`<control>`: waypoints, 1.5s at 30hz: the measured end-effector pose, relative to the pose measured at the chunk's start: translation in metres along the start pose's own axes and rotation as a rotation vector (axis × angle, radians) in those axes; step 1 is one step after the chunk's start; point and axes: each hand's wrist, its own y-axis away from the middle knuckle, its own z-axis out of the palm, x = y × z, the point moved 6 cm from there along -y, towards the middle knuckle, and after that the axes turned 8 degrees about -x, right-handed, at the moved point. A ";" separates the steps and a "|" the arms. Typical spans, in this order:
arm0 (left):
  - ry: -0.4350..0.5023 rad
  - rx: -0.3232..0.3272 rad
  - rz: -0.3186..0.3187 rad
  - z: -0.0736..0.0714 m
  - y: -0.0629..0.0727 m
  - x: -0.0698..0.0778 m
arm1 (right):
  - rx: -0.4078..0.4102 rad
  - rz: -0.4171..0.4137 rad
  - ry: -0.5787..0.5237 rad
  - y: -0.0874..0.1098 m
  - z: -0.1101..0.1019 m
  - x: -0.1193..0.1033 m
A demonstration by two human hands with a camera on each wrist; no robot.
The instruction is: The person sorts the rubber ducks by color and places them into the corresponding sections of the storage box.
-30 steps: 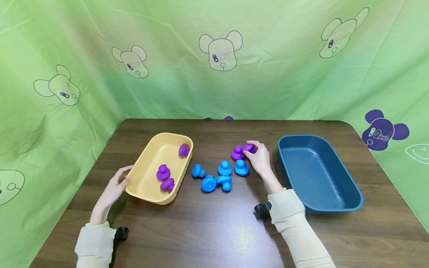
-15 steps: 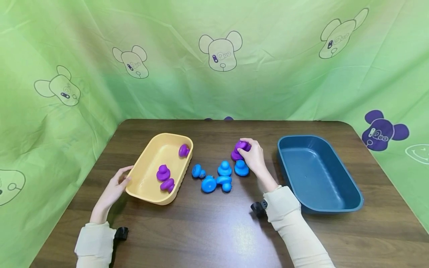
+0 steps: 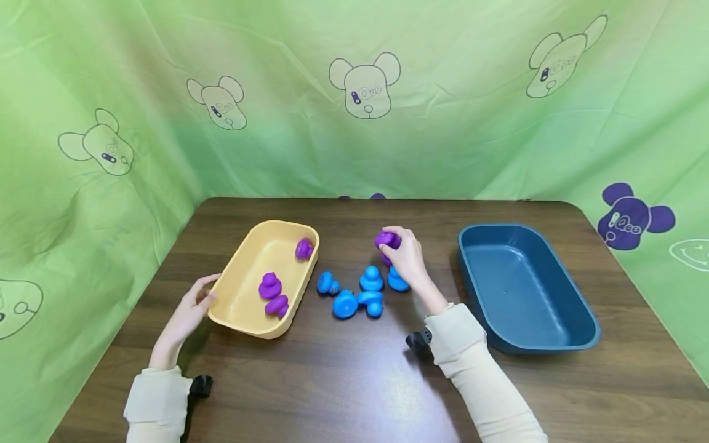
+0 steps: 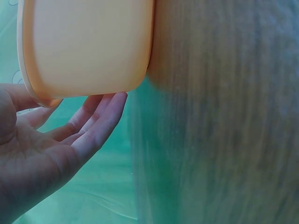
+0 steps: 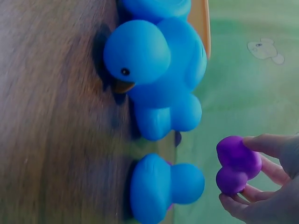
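My right hand (image 3: 408,255) pinches a purple rubber duck (image 5: 237,161) between thumb and fingers, clear of the table in the right wrist view. Behind it a second purple duck (image 3: 386,259) is mostly hidden by the hand. Several blue rubber ducks (image 3: 371,279) lie in a cluster at mid-table, some upright, some tipped over. On the left, my left hand (image 3: 185,315) holds the near left rim of a yellow bin (image 3: 237,289), thumb at the rim and fingertips against the outer wall (image 4: 93,70). Three purple ducks (image 3: 269,285) are in that bin.
A dark blue bin (image 3: 517,295) stands to the right of my right forearm. The brown wooden table (image 3: 310,387) ends at a green printed curtain (image 3: 277,154) behind and at the sides.
My right hand has moved left, carrying the purple duck past the other purple duck still on the table. The left hand and the yellow bin have stayed in place.
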 end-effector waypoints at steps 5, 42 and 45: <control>0.005 -0.005 -0.015 0.000 -0.001 0.000 | -0.018 -0.026 0.007 0.000 0.006 -0.006; -0.014 0.008 0.000 0.000 0.000 -0.002 | -0.114 -0.235 0.015 0.004 0.064 -0.066; -0.017 0.008 0.001 0.000 0.000 -0.003 | -0.138 -0.244 0.013 0.006 0.069 -0.071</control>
